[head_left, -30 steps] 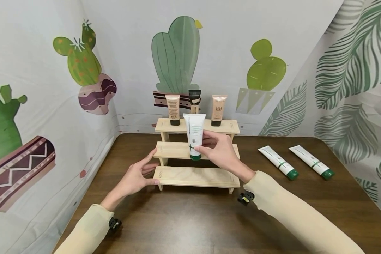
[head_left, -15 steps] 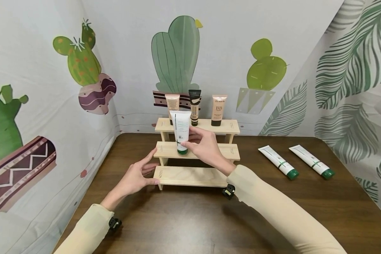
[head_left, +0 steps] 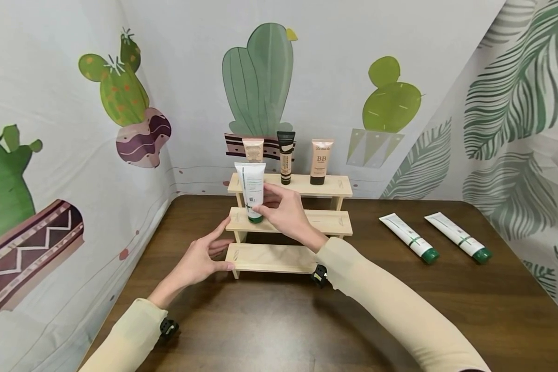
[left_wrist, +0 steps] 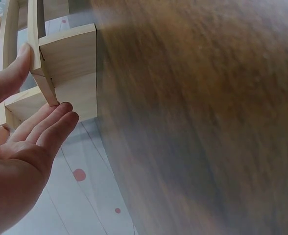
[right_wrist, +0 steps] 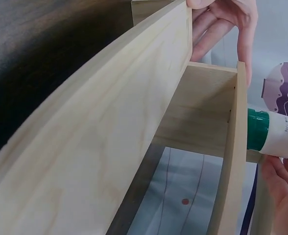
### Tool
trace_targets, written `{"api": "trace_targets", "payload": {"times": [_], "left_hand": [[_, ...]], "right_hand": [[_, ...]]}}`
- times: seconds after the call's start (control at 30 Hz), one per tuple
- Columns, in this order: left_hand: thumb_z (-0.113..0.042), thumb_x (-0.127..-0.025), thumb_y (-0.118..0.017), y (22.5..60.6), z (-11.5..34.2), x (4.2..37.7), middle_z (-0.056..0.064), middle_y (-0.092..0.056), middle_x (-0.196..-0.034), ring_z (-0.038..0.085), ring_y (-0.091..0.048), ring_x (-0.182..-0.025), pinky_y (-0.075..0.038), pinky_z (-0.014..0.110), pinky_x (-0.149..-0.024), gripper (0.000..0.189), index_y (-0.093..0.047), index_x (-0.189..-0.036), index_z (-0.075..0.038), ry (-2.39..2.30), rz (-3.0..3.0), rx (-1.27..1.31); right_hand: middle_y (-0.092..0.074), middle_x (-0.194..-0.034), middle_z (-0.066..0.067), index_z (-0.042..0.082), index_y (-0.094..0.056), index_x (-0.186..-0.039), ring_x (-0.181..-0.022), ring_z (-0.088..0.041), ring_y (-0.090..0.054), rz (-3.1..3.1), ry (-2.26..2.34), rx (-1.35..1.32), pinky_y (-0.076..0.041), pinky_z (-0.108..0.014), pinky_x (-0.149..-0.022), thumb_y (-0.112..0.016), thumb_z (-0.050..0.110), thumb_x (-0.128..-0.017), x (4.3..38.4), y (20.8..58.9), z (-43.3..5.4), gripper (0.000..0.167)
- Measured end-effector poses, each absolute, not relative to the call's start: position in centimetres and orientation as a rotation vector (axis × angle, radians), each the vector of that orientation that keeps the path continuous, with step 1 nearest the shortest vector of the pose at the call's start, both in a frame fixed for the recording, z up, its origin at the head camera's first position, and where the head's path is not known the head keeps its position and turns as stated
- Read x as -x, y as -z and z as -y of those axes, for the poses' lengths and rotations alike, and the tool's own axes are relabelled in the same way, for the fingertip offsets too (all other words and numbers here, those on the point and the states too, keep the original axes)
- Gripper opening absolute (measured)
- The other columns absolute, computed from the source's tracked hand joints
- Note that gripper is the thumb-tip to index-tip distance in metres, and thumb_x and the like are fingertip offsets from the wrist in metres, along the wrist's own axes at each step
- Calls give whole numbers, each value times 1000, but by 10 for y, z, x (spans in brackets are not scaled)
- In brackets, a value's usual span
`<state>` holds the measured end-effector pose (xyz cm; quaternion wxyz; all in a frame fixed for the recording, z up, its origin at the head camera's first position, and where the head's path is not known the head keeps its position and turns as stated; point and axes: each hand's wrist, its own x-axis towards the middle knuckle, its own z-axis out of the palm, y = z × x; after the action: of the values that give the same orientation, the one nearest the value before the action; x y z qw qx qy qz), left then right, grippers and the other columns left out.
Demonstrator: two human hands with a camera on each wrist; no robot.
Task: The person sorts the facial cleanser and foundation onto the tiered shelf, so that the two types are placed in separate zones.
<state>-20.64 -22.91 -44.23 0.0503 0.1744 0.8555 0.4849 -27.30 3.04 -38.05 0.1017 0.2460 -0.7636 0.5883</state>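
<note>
My right hand pinches a white squeeze tube upright by its lower part. Its green cap is down, right at the left part of the middle step of the wooden tiered stand. At the stand's left end, my left hand touches it with spread, fairly straight fingers. Its thumb rests at the bottom step's front corner, while the index fingertip reaches the middle step. On the top step, a beige tube is partly hidden behind the white one.
A black-topped tube and a beige BB tube also stand on the top step. To the right, two white tubes with green caps lie on the brown table. A cactus-print cloth hangs behind.
My right hand has carried the white tube leftward from the middle of the stand and slightly lower, towards the left end of the middle step. The left hand has stayed in place.
</note>
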Motion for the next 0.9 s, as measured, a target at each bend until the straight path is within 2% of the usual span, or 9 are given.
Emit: {"api": "trace_targets", "payload": {"times": [0.9], "left_hand": [[2,-79,-92,442,229,207,25,-65,-137,40,-64,-125,-53,49,-105,116,-26,-169,-32,-1480,-2608,-539]], "right_hand": [[-76,-114,-13,1,-67,-139,-98,-21,-75,2266,-1698,-794,-62,-27,-87,-85,0,-89,278,385,-28,53]]}}
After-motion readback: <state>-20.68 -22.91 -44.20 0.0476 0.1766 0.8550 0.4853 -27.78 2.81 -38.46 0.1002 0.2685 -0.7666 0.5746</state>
